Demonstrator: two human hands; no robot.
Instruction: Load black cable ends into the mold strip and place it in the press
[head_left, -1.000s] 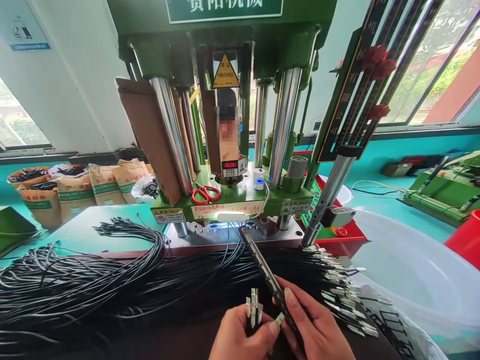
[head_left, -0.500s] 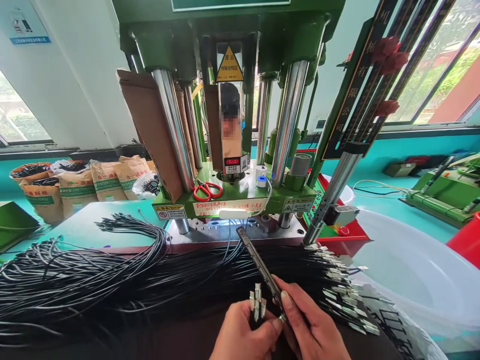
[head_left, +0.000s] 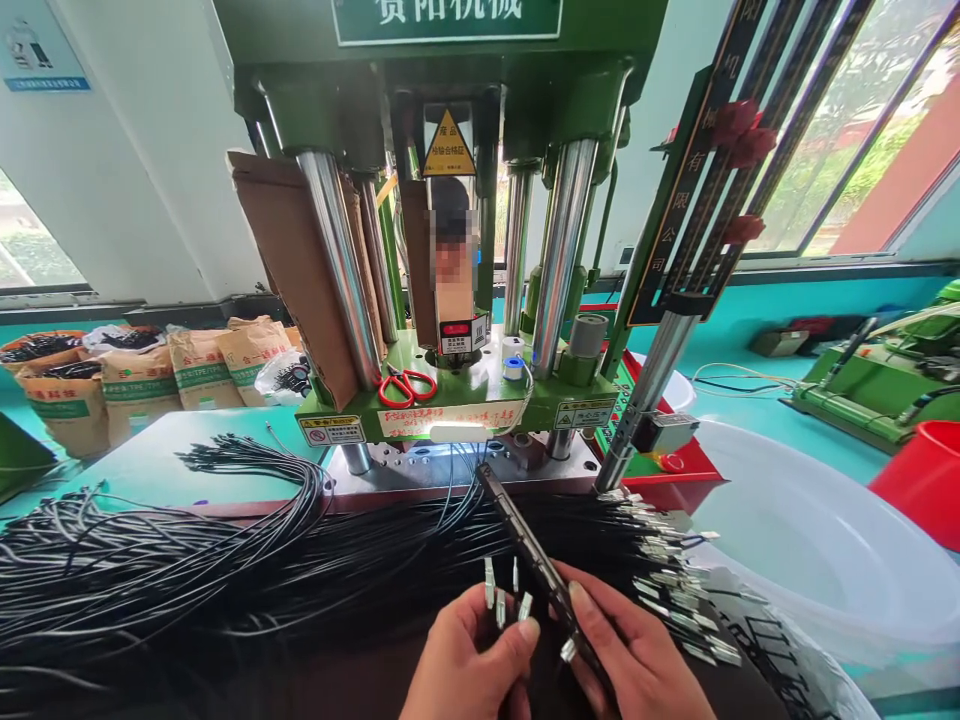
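My left hand [head_left: 465, 665] pinches a small bunch of black cables whose metal connector tips [head_left: 501, 590] stick up above the fingers. My right hand [head_left: 637, 655] grips a long dark slotted bar [head_left: 525, 540] that slants up and left toward the press. One metal tip [head_left: 568, 650] sits at the bar by my right thumb. Both hands hover low at the front, over a thick spread of black cables [head_left: 187, 570].
A green vertical press [head_left: 465, 400] with chrome columns stands just behind the cables, red scissors [head_left: 405, 385] on its ledge. A loose heap of metal-tipped cable ends [head_left: 675, 590] lies right of my hands. A large translucent tub [head_left: 810, 540] sits right; brown sacks [head_left: 135, 385] left.
The metal tips in my left hand have fanned apart and dropped slightly. The bar in my right hand has shifted a little; a tip now sits against it near my thumb.
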